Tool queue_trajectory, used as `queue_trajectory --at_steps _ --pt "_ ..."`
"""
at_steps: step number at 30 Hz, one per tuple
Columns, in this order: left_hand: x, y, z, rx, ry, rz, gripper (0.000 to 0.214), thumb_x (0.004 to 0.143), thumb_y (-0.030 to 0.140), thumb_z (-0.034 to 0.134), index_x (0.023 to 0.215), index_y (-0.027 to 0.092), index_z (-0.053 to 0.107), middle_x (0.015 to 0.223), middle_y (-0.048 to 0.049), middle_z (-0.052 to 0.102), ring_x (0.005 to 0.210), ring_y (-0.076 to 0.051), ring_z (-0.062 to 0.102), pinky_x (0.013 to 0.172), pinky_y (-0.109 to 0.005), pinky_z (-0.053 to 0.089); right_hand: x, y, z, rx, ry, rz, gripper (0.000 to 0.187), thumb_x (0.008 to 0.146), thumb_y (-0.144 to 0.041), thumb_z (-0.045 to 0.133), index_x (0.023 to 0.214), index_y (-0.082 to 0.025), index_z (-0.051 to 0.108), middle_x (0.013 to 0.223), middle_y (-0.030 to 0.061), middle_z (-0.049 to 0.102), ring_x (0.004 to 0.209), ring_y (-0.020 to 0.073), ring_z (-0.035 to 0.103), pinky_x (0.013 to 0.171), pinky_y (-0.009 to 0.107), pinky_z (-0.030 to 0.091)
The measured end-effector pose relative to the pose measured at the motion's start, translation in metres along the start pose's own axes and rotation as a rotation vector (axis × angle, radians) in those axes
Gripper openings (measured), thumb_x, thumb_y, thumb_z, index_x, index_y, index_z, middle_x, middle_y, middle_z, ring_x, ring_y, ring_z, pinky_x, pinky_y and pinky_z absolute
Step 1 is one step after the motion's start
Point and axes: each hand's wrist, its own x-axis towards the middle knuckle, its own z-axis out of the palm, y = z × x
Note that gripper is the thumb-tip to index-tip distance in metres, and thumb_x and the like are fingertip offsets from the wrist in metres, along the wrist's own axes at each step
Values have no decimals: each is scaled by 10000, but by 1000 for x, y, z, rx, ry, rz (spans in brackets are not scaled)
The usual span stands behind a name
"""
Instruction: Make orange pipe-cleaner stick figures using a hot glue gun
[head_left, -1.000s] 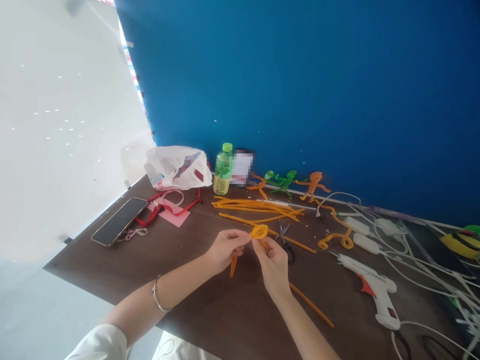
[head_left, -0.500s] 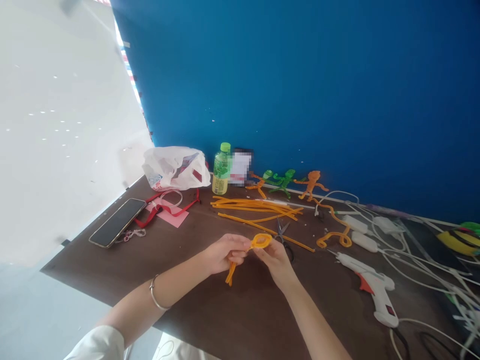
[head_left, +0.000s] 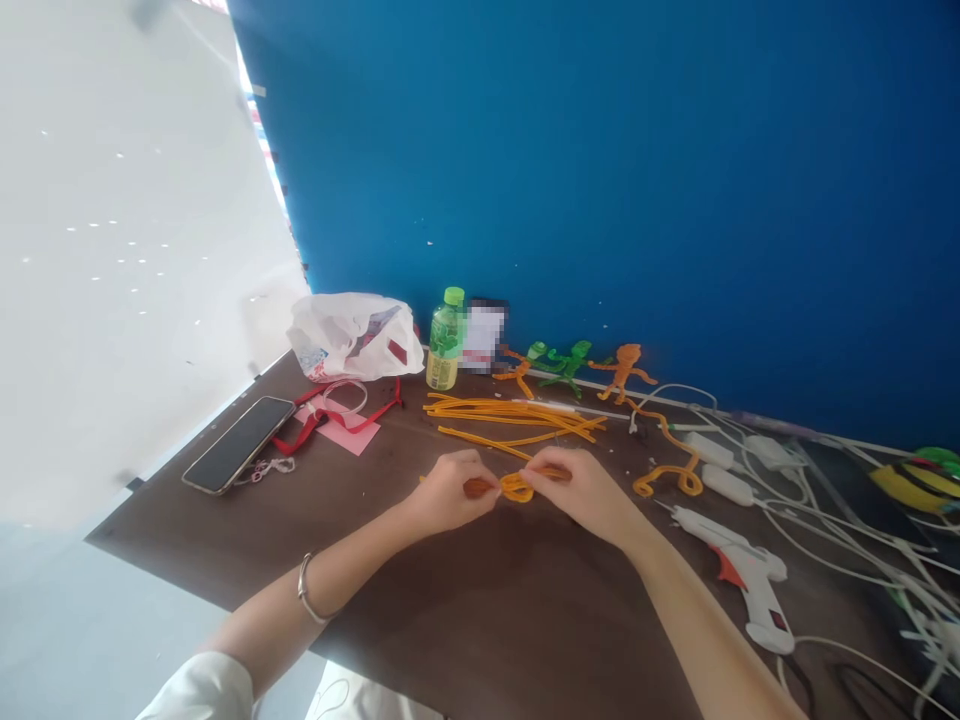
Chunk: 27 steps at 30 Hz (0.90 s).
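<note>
Between my two hands, just above the dark table, is an orange pipe cleaner [head_left: 516,489] bent into a small loop. My left hand [head_left: 456,492] pinches it at the loop's left side, with fingers closed. On the loop's right side my right hand [head_left: 581,490] pinches it between thumb and fingers. A straight bundle of orange pipe cleaners [head_left: 510,412] lies on the table behind my hands. The scissors there are mostly hidden by my right hand. A bent orange pipe cleaner piece [head_left: 671,478] rests to the right.
A white glue gun [head_left: 742,570] lies at right, near white cables and adapters [head_left: 727,485]. Small orange [head_left: 624,372] and green figures [head_left: 576,366] lean at the back wall. A green-capped bottle [head_left: 446,340], a plastic bag [head_left: 352,335] and a phone [head_left: 238,445] are left.
My right hand has turned and shifted right, now covering the scissors. The loop looks smaller and lower, and the ends that hung below my left hand no longer show there.
</note>
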Motion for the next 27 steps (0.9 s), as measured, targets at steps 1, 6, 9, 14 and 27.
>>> queue_trajectory --at_steps 1,6,9,14,27 --pt "0 -2 1 6 33 -1 113 682 183 603 708 192 713 657 -28 531 576 -108 460 568 -221 341 -1 -3 4 -38 52 -15 193 740 -348 561 641 -214 658 707 32 670 647 188 604 582 275 462" --pt "1 -10 3 6 208 -18 129 713 188 570 725 180 698 677 -36 550 611 -118 474 574 -225 343 -15 -9 26 -192 270 -93 164 782 -297 512 720 -226 646 734 32 646 655 175 599 543 253 426" --pt "2 -12 5 -63 311 -91 99 701 201 589 699 178 685 670 -29 564 603 -114 473 571 -225 350 -23 -9 41 -232 361 -133 182 812 -280 483 781 -221 653 722 39 634 630 166 591 527 251 405" --pt "3 -8 8 -301 397 -205 102 669 261 642 676 166 677 697 -36 596 658 -127 526 620 -237 401 -27 -9 64 -139 444 -221 238 860 -252 431 933 -202 651 727 53 630 637 159 585 596 266 444" --pt "2 -8 18 -827 402 -522 326 563 397 735 688 114 630 513 45 460 419 -23 340 420 -188 270 -23 9 80 -165 498 -319 275 851 -178 451 1029 -217 656 758 44 640 649 127 598 651 240 460"
